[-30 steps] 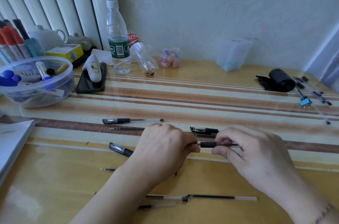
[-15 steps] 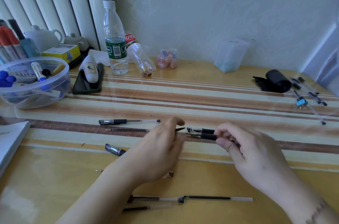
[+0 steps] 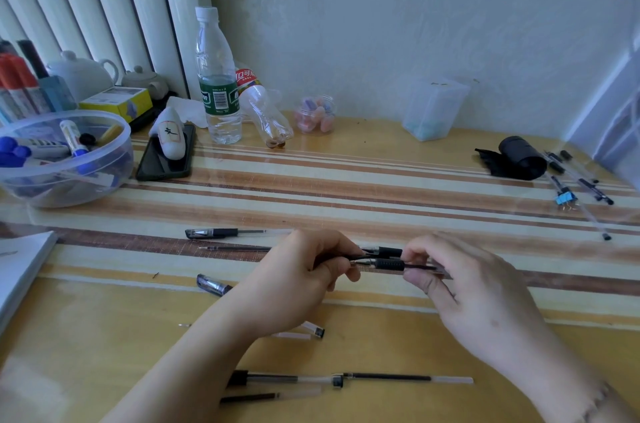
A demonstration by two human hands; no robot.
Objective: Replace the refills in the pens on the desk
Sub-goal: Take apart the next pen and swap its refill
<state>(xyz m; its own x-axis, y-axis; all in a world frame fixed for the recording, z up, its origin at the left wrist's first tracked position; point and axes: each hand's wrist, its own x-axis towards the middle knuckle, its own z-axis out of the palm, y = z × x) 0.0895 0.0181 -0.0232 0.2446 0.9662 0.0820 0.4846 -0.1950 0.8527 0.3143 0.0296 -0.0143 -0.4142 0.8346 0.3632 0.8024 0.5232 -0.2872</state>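
We've got the pen (image 3: 388, 264) level above mid-desk, right hand (image 3: 478, 298) pinching its barrel to steady it, left hand (image 3: 304, 280) gripping the tip end, likely to screw it; spare refill (image 3: 408, 378) lies nearer.

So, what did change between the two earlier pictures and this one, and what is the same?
The left hand, which had drawn away from the pen half a second ago, is back at its tip end with a grip on a thin dark piece. The right hand holds the pen barrel throughout. The capped pen, loose refills, water bottle and plastic bowl lie as before.
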